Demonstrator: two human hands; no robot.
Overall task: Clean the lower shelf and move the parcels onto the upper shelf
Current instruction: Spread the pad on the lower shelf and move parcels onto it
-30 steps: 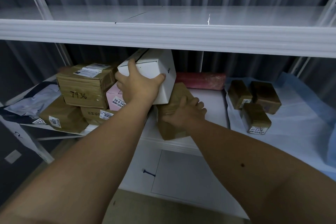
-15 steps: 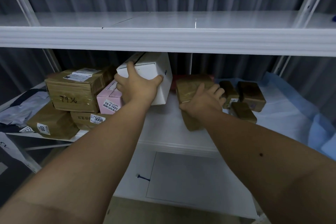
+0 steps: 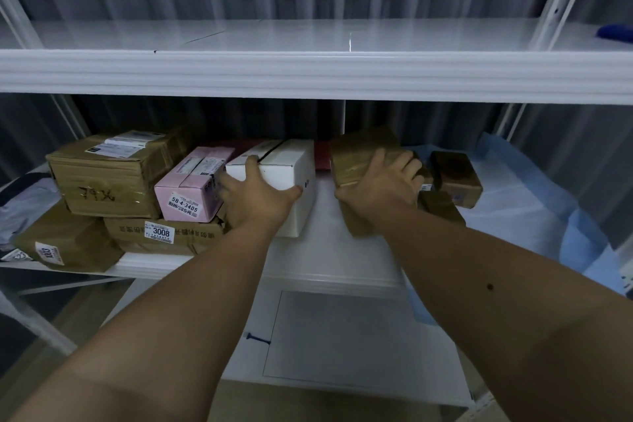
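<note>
**Cardboard and white card, both in hand on the lower shelf**

White box [image 3: 287,181] gripped by the left hand [image 3: 255,197], fingers curled over its left top edge, thumb hooked round the near right corner. Stood on the lower shelf [image 3: 318,250], touching the pink box [image 3: 190,188] at its 9 o'clock. Brown taped parcel [image 3: 363,154] clasped by the right hand [image 3: 376,185], fingers spread and bent over its top face, thumb under the near edge; tilted, its far end raised (underside hidden behind the wrist, so contact with the shelf not to be told).

At 9 o'clock from the pink box, a large brown carton [image 3: 102,178] marked in pen, stacked on a flatter carton [image 3: 164,236] labelled 3008 and another brown parcel [image 3: 65,243] at 8 o'clock. Grey mailer bags [image 3: 24,202] at the far left edge. At 3 o'clock from the right hand, small brown parcels [image 3: 455,178] lying on a pale blue sheet [image 3: 534,202]. A red item [image 3: 322,156] glimpsed between the white box and the held parcel.

Upper shelf [image 3: 308,72] at 12 o'clock, white, with a blue scrap [image 3: 615,32] at its far right.
</note>
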